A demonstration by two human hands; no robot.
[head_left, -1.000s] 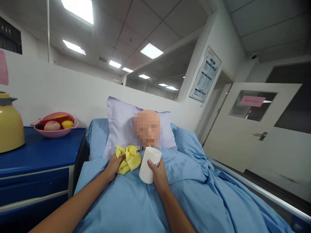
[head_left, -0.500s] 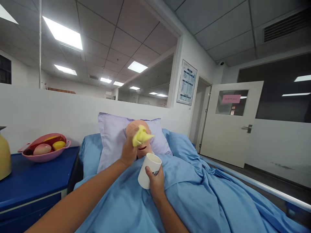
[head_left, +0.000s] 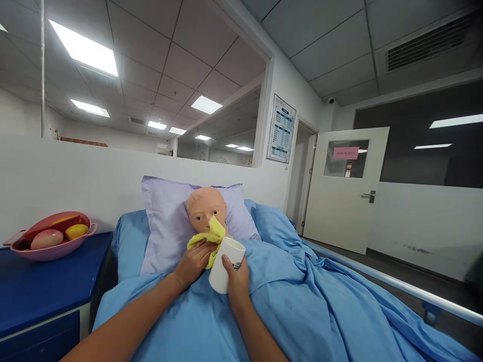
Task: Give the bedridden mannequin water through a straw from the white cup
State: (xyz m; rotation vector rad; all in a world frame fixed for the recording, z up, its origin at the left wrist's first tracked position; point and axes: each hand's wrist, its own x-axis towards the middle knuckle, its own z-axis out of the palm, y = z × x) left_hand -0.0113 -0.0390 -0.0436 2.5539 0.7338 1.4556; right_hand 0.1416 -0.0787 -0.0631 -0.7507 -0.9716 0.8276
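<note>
A mannequin's head (head_left: pixel 206 203) rests on a lilac pillow (head_left: pixel 166 221), its eyes showing and its mouth covered. Over the lower face lies a yellow cloth (head_left: pixel 215 231), bunched in my left hand (head_left: pixel 194 261), whose fingers are bent around it. My right hand (head_left: pixel 238 281) grips a white cup (head_left: pixel 219 271) that tilts a little to the right, beside the cloth and below the chin. Dark printed stripes show on the cup near my thumb. What is inside the cup is hidden.
A blue quilt (head_left: pixel 294 291) covers the bed. At the left, a pink basket (head_left: pixel 56 251) of fruit stands on a blue bedside cabinet (head_left: pixel 45 286). A metal bed rail (head_left: pixel 396 285) runs along the right side. Beyond it, a white door (head_left: pixel 339 206) stands ajar.
My left hand has brought the cloth down from the upper face to the mouth and chin, uncovering the eyes. My right hand still holds the cup. The view has turned slightly right.
</note>
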